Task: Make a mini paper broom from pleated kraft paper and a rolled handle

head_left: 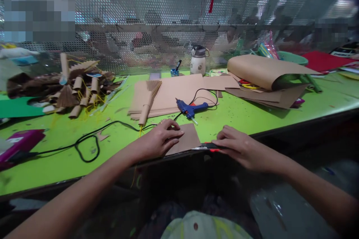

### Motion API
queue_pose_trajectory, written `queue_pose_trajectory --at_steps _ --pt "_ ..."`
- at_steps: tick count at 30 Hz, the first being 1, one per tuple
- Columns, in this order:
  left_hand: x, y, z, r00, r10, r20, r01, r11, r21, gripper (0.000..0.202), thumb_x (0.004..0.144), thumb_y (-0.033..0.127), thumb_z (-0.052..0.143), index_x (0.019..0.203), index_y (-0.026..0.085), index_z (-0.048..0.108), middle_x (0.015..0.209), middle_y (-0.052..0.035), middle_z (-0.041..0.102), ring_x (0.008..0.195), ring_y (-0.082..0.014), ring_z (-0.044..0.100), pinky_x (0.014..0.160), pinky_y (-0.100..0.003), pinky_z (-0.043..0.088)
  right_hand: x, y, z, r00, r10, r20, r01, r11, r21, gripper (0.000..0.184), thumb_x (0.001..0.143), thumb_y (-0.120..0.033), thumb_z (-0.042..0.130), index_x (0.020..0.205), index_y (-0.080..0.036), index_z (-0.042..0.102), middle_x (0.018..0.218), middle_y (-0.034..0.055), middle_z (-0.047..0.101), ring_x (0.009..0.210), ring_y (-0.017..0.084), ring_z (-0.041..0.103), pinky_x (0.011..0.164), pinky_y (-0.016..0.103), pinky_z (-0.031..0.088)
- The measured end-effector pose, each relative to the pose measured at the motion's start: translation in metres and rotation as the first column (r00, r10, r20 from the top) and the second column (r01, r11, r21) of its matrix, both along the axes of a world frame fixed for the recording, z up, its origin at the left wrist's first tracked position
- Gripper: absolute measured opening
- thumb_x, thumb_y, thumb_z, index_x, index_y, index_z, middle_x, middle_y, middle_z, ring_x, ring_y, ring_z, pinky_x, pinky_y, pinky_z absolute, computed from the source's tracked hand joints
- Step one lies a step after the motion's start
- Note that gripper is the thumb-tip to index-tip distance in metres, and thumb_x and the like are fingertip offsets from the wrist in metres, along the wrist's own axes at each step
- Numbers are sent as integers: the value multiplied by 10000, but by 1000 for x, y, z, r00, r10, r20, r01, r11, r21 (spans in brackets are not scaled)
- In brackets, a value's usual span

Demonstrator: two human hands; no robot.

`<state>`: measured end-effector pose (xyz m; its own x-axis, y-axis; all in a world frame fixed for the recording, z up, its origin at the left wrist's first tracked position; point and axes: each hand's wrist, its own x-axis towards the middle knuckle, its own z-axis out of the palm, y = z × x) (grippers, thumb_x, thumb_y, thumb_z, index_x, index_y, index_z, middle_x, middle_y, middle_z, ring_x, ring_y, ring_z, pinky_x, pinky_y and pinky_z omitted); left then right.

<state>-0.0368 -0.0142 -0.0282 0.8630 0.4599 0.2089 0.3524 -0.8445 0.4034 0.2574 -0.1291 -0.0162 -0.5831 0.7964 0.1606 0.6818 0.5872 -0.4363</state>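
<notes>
A small brown paper sheet (188, 137) lies at the front edge of the green table. Resting on its left part, my left hand (165, 137) has its fingers spread over the paper. My right hand (235, 145) is closed around a black and red utility knife (209, 146), whose blade points left along the paper's near edge. Just behind the paper lies a blue hot glue gun (192, 107) with a black cord. A rolled paper piece with a fanned top (146, 106) stands out to the left, resting on a stack of brown paper (179, 91).
A pile of rolled and fanned paper pieces (84, 91) with yellow string sits at the left. Behind are a white flask (198, 61) and a small blue pot with a marker (174, 72). Large curled brown paper (252, 68) lies right. The glue gun's cord (89, 134) loops across the left side.
</notes>
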Motion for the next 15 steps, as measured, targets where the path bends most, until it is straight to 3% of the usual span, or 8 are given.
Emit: queue_pose_trajectory --at_steps 8,15 --pt "-1 -1 -1 1000 -5 15 6 1000 -22 332 944 277 454 1227 229 621 1158 -115 530 1049 -195 527 941 -367 461 3 -5 1 1000 -16 -6 15 997 -70 271 959 -193 432 1181 -204 586 1017 109 550 934 213 510 786 342 457" --pt "-1 -1 -1 1000 -13 12 13 1000 -21 333 945 260 451 1236 239 613 1158 -110 526 1082 -200 516 961 -370 444 -19 8 -1 999 42 -21 -42 999 -28 239 962 -194 431 1118 -178 611 997 115 554 917 213 496 778 354 443"
